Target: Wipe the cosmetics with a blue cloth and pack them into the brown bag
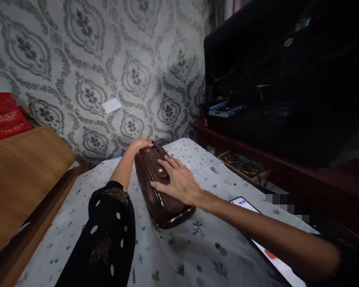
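Note:
A dark brown leather bag (pixel 143 179) with gold zips and a snap-button tab lies on the bed sheet, its long side pointing away from me. At its far end, my left hand (pixel 142 144) is closed around the edge, with some fingertips hidden. My right hand (pixel 179 181) rests on top of the bag near the snap button, fingers and thumb spread apart. Under my right forearm, a phone (pixel 242 203) with a lit screen lies partly covered.
A white patterned sheet (pixel 209 223) covers the surface. On the left are a wooden panel (pixel 32 171) and a red basket (pixel 6 115). A large black screen (pixel 287 87) stands on a dark red cabinet (pixel 284 171) at the right, with an open drawer (pixel 245 165). Patterned wallpaper (pixel 134 75) is behind.

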`<state>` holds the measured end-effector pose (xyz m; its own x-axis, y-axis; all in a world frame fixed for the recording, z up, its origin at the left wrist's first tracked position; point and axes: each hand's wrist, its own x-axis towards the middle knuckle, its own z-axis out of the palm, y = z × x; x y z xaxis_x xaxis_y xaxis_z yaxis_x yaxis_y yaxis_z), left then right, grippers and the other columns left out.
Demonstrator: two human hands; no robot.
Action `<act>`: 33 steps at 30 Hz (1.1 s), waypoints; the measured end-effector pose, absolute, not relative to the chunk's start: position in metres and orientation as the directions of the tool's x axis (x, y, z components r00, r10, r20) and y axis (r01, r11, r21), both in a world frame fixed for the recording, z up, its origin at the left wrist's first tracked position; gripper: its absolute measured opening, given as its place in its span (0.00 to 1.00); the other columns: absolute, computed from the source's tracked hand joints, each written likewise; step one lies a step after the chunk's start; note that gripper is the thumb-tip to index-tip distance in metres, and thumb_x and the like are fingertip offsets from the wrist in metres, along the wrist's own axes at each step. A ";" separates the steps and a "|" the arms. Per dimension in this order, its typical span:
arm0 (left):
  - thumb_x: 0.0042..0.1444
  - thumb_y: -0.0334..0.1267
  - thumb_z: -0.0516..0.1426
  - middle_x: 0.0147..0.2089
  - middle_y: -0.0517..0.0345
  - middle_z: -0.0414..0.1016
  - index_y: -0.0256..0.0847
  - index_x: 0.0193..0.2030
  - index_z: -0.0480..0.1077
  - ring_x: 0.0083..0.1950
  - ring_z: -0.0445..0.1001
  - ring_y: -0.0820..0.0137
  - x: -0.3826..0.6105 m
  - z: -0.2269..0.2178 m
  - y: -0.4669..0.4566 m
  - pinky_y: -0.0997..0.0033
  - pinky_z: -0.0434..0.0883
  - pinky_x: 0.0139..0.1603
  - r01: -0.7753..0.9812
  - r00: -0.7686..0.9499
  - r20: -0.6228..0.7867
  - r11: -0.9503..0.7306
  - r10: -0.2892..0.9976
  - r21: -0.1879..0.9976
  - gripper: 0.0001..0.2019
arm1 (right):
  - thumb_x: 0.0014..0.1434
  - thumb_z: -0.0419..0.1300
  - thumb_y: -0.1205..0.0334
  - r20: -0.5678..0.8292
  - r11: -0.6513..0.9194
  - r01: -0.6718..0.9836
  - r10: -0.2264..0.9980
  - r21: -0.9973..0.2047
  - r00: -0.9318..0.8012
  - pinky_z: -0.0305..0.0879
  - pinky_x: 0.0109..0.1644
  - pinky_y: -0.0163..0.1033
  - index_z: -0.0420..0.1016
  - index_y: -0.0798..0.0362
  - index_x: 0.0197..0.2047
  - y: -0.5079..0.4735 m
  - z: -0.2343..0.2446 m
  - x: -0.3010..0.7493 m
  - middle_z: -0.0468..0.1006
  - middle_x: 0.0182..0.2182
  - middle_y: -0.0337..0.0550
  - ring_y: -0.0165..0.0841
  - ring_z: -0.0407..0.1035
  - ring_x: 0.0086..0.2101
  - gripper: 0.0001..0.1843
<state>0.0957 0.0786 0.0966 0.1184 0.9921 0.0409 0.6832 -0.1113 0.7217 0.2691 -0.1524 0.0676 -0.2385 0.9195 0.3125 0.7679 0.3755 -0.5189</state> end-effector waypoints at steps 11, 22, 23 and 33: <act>0.44 0.35 0.63 0.20 0.59 0.70 0.40 0.21 0.65 0.28 0.72 0.68 0.100 0.089 0.072 0.71 0.69 0.32 0.577 0.037 0.153 -0.146 0.988 0.804 0.10 | 0.58 0.62 0.41 0.363 0.410 0.732 0.902 -0.544 -0.235 0.53 0.70 0.56 0.62 0.59 0.68 -0.149 0.064 0.267 0.61 0.68 0.60 0.48 0.53 0.68 0.43; 0.45 0.39 0.61 0.27 0.58 0.74 0.39 0.26 0.70 0.34 0.74 0.69 0.099 0.095 0.045 0.71 0.70 0.38 0.415 0.134 0.326 -0.352 0.936 0.839 0.07 | 0.59 0.59 0.39 0.382 0.425 0.747 0.891 -0.512 -0.245 0.56 0.67 0.56 0.61 0.58 0.69 -0.144 0.060 0.268 0.61 0.68 0.58 0.50 0.53 0.67 0.43; 0.46 0.40 0.61 0.28 0.58 0.74 0.38 0.27 0.70 0.34 0.74 0.69 0.097 0.097 0.042 0.71 0.70 0.37 0.410 0.149 0.322 -0.355 0.935 0.840 0.07 | 0.59 0.60 0.40 0.380 0.429 0.743 0.890 -0.513 -0.251 0.56 0.67 0.56 0.61 0.58 0.69 -0.144 0.061 0.269 0.61 0.68 0.59 0.50 0.53 0.67 0.43; 0.43 0.43 0.66 0.22 0.58 0.70 0.38 0.24 0.71 0.26 0.69 0.70 0.051 0.100 0.026 0.71 0.65 0.29 0.555 0.139 0.121 -0.179 0.983 0.812 0.12 | 0.60 0.59 0.41 0.358 0.397 0.731 0.907 -0.555 -0.220 0.55 0.68 0.57 0.59 0.58 0.70 -0.152 0.061 0.274 0.58 0.69 0.58 0.49 0.51 0.68 0.42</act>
